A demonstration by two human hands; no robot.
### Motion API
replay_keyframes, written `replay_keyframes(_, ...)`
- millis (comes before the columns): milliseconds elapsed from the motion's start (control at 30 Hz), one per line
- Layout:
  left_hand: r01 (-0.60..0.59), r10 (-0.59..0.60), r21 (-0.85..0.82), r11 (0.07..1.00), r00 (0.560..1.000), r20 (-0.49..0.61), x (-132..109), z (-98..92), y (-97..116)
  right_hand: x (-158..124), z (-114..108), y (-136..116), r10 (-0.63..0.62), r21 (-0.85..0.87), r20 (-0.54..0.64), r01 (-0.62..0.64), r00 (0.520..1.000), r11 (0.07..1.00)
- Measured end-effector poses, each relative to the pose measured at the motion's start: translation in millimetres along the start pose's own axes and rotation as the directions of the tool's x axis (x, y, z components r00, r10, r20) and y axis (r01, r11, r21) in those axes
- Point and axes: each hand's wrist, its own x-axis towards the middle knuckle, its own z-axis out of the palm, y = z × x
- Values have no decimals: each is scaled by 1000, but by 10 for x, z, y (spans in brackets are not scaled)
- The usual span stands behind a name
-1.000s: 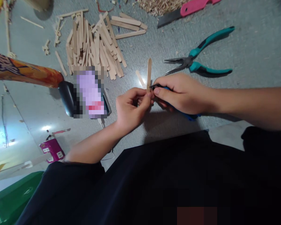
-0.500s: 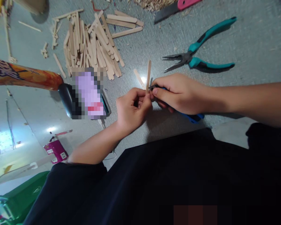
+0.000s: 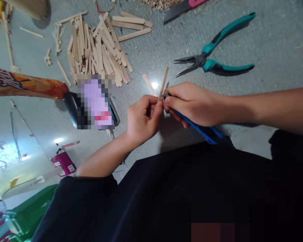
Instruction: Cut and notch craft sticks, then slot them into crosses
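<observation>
My left hand pinches the lower end of a wooden craft stick between thumb and fingertips; the stick points up and leans slightly right. Closed around a blue-handled tool with a dark head is my right hand. The tool's head meets the stick close to the left fingertips; its exact kind is hard to make out under my fingers. Just behind the hands lies another short stick piece on the table. Teal-handled long-nose pliers rest spread apart beyond my right hand.
A pile of craft sticks lies at the back left. A blurred phone leans by an orange can and a black object. A pink-handled blade and wood shavings are at the back; a magenta power block sits left.
The stick has tilted further right at its top. More of the blue handle shows below my right hand, its rear end now lower and further right. Both hands keep their grips.
</observation>
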Motion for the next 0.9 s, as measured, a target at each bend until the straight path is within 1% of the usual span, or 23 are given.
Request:
replay_keyframes(267, -12, 11, -8, 1000, 1000, -5, -2, -19, -4, 17, -23, 33, -22, 67, 65, 18, 998, 998)
replay_keyframes(400, 34, -34, -42, 999, 999, 17, -7, -24, 2, 29, -56, 15, -13, 85, 107, 4, 994, 996)
replay_keyframes(533, 118, -115, -159, 980, 993, 28, 12, -14, 7, 40, -133, -22, -46, 101, 164, 29, 985, 994)
replay_keyframes(667, 200, -193, -251, 947, 980, 55, 34, -15, 11, 76, -208, -42, -46, 78, 218, 29, 975, 997)
replay_keyframes(767, 217, -214, -287, 933, 976, 41, 43, -24, 16, 121, -230, -19, -58, 110, 242, 32, 968, 993)
replay_keyframes(900, 222, -221, -267, 938, 975, 36, 54, -32, 35, 135, -234, -5, -92, 204, 266, 37, 960, 978)
